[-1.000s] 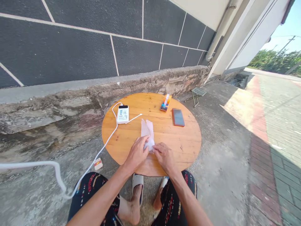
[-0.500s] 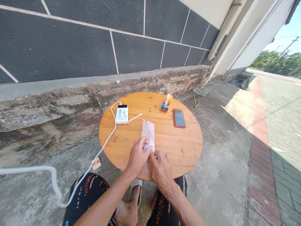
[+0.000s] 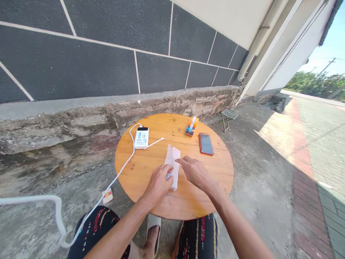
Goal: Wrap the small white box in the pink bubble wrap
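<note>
Wooden table (image 3: 145, 162); pale sheet (image 3: 175, 176) partly under left hand (image 3: 159, 180).

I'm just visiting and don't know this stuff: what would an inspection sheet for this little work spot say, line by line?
Surface: wooden table with a curved edge and a few dark marks.
Thing being handled: pale, folded sheet, lying lengthwise; material unclear.
Clutter: white device at left; orange-and-blue item and phone-like slab at right, its screen pixelated.
Hands: left hand on the sheet, fingers curled; right hand with index finger extended to the sheet, contact unclear.
Cables: long white cable over the table's left edge; short lead, end loose.
Surroundings: dark block wall, folding stool, small box on the ground.
</note>
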Motion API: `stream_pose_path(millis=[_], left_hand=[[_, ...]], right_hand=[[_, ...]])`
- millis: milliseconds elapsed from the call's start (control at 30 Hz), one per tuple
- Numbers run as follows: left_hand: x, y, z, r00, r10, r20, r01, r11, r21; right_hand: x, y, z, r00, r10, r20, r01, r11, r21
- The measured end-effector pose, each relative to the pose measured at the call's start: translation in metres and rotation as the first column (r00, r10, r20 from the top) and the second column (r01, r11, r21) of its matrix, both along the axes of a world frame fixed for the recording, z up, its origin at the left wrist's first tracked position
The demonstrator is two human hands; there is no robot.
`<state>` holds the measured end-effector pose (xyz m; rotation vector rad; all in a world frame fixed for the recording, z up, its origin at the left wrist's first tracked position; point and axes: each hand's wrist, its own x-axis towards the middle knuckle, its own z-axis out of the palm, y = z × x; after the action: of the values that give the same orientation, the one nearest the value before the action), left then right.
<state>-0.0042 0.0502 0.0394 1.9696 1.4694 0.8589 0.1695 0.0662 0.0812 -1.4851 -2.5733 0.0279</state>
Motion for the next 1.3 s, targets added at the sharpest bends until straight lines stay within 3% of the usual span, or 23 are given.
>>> stream_pose_path(millis=[133, 267, 433, 633, 867, 967, 1100, 1300], left_hand=[[0.000, 0.004, 0.007, 0.997, -0.057, -0.051, 0.055, 0.998, -0.030], [-0.002, 0.003, 0.005, 0.995, -0.090, -0.032, 0.090, 0.996, -0.009], [-0.006, 0.006, 0.006, 0.981, -0.193, -0.015, 0.193, 0.981, 0.008], [-0.010, 0.018, 0.015, 0.949, -0.308, -0.067, 0.304, 0.950, -0.068], [-0.009, 0.018, 0.018, 0.939, -0.301, -0.168, 0.291, 0.953, -0.082], [-0.007, 0.015, 0.019, 0.936, -0.294, -0.194, 0.283, 0.955, -0.083], [-0.006, 0.014, 0.020, 0.937, -0.282, -0.204, 0.271, 0.959, -0.081], [-0.007, 0.017, 0.024, 0.931, -0.325, -0.167, 0.311, 0.945, -0.103]], right_hand=[[-0.019, 0.030, 0.017, 0.954, 0.158, 0.255, -0.159, 0.987, -0.016], [-0.016, 0.043, 0.017, 0.926, 0.188, 0.327, -0.194, 0.981, -0.014], [0.004, 0.048, 0.013, 0.955, 0.104, 0.277, -0.111, 0.994, 0.011], [0.006, 0.042, 0.012, 0.983, 0.067, 0.171, -0.080, 0.995, 0.065], [0.016, 0.043, 0.019, 0.997, 0.079, -0.010, -0.079, 0.990, -0.113], [0.016, 0.058, 0.026, 0.999, -0.033, -0.009, 0.031, 0.984, -0.174], [0.008, 0.088, 0.025, 0.968, -0.203, 0.149, 0.232, 0.949, -0.214], [-0.001, 0.127, 0.006, 0.985, -0.139, 0.105, 0.167, 0.926, -0.340]])
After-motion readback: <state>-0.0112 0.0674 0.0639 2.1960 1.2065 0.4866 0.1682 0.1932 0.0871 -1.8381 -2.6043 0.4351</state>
